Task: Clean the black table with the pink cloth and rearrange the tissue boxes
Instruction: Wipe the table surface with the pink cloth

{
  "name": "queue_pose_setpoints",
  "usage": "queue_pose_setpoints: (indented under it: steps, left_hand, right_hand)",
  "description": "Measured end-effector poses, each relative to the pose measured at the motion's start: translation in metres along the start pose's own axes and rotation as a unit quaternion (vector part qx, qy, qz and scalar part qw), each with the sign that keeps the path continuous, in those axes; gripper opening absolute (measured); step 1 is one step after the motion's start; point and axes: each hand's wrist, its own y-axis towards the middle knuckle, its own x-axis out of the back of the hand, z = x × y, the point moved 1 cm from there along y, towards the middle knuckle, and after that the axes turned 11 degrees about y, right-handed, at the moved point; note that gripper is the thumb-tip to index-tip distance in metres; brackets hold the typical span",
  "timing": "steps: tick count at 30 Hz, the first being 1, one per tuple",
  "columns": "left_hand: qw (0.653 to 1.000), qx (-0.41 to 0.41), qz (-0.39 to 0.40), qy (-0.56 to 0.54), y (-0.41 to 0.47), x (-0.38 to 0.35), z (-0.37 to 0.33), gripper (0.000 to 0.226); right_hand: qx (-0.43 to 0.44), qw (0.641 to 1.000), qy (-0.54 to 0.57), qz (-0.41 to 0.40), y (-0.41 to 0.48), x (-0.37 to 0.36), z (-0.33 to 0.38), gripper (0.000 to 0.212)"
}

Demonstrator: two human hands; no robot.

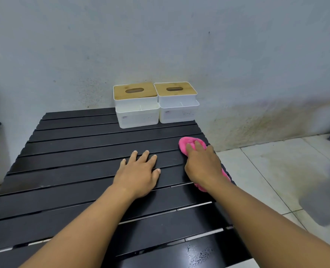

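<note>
Left hand (139,171) lay flat on the worktop (73,151), mid frame, fingers spread and holding nothing. Right hand (203,165) pressed down on the cloth (187,144) with its fingers laid over the top. The thumb was hidden, so I can't say whether you pinched it. The cloth sat at the right edge of the worktop, right of center, with its near end poking out under your wrist.

The two boxes, left (136,105) and right (176,102), stood side by side at the back edge, upper center, close to the wall (63,55). They were touching or nearly so. They looked unmoved and were apart from both hands.

Risks:
- The cloth was right on the edge. A stroke outward would likely have dragged it off onto the floor (266,171), especially with no firm pinch on it.
- The worktop was slatted with open gaps. A fluffy cloth could have snagged in a gap and bunched up, leaving strips unwiped.
- A stroke toward the top of the frame headed for the right box. It looked light, so a bump could have slid or tipped it against the wall.
- A wet patch (199,254) showed at lower right. Your forearm passed close to it, so a smear or slip was possible.
- The area under the boxes would have stayed dirty if you wiped around them.
</note>
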Motion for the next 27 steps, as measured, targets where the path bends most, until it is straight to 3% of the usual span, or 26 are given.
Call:
queue_pose_setpoints:
  steps: [4,7,12,17,19,21,25,27]
  left_hand:
    - [1.0,0.016,0.001,-0.011,-0.001,0.001,-0.005,0.06]
    - [0.999,0.023,0.004,-0.022,-0.002,0.001,-0.009,0.06]
    - [0.999,0.028,0.0,-0.041,-0.003,-0.003,-0.011,0.059]
    - [0.999,0.021,-0.013,-0.046,-0.004,-0.006,-0.009,0.058]
    - [0.998,0.021,-0.016,-0.048,-0.004,-0.007,-0.009,0.058]
    - [0.998,0.025,-0.016,-0.051,-0.004,-0.007,-0.008,0.06]
    - [0.998,0.023,-0.01,-0.058,-0.005,-0.007,-0.009,0.06]
    - [0.998,0.025,-0.014,-0.059,-0.005,-0.007,-0.008,0.06]
  right_hand:
    - [0.012,1.0,-0.006,0.014,0.002,-0.005,0.004,0.061]
    - [0.038,0.999,-0.002,-0.004,0.005,-0.001,-0.013,0.051]
    - [-0.044,0.998,0.036,-0.026,0.024,0.003,-0.012,0.043]
    - [0.147,0.988,0.03,0.018,0.017,-0.027,0.052,0.049]
    - [0.17,0.985,0.031,0.029,0.026,-0.027,0.05,0.046]
    - [0.136,0.99,0.027,0.012,0.044,-0.02,0.033,0.045]
    - [-0.071,0.993,0.076,-0.047,0.081,0.006,-0.011,0.038]
    - [-0.081,0.994,0.064,-0.04,0.087,0.005,-0.002,0.041]
